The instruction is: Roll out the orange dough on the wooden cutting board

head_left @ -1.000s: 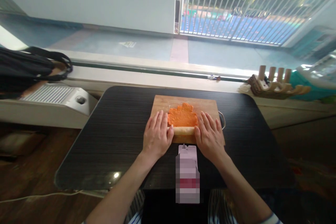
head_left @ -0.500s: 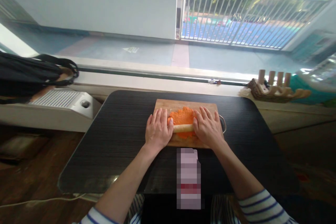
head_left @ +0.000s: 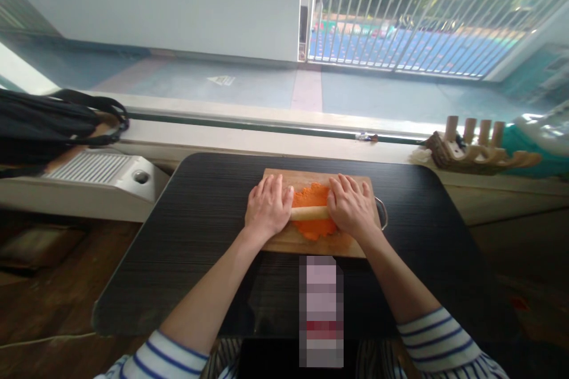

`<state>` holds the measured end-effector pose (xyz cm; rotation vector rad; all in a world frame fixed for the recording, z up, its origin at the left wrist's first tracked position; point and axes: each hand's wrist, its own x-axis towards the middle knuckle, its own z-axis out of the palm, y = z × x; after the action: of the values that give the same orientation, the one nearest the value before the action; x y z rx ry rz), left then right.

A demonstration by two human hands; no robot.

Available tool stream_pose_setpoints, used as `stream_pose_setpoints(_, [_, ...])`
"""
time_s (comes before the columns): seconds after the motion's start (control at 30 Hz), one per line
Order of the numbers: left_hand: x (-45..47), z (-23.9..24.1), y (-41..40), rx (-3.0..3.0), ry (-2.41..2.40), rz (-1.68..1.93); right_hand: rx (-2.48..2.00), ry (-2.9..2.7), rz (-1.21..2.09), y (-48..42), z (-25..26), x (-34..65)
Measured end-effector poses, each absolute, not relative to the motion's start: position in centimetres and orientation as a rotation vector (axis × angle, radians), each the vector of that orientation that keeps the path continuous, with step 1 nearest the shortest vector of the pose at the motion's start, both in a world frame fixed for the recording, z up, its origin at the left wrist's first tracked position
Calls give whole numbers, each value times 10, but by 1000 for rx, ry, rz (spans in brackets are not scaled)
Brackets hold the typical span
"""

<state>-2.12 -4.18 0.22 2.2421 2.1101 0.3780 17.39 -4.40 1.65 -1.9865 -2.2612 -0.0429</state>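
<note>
A flat patch of orange dough [head_left: 313, 228] lies on a wooden cutting board [head_left: 291, 241] on the black table [head_left: 200, 237]. A pale wooden rolling pin [head_left: 310, 212] rests across the middle of the dough. My left hand [head_left: 268, 207] presses flat on the pin's left end, fingers stretched forward. My right hand [head_left: 353, 206] lies the same way on its right end. Both palms cover the pin's ends.
A white ribbed appliance [head_left: 95, 180] and a black bag [head_left: 48, 124] sit to the left. A wooden rack [head_left: 478, 151] stands on the sill at right. A metal handle [head_left: 383, 213] sticks out of the board's right side. A blurred-out item [head_left: 320, 311] lies near the table's front edge.
Both hands have pushed the rolling pin away from me, from the dough's near edge to its middle. Dough now shows on the near side of the pin.
</note>
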Motion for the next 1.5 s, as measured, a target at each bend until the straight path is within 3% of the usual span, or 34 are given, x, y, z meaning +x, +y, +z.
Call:
stream_pose_setpoints(0.53, [-21, 5, -24, 2235, 2111, 374, -1954, -2169, -69, -36, 14, 171])
stream_pose_setpoints(0.87, [-21, 2, -40, 2229, 2112, 387, -1620, -2278, -201, -65, 11, 182])
stream_pose_setpoints(1.37, [-20, 3, -11, 2282, 2129, 416, -1833, -2227, -32, -39, 16, 176])
stream_pose_setpoints(1.5, [-20, 4, -7, 2354, 2085, 575, -1870, -2224, -33, -33, 12, 176])
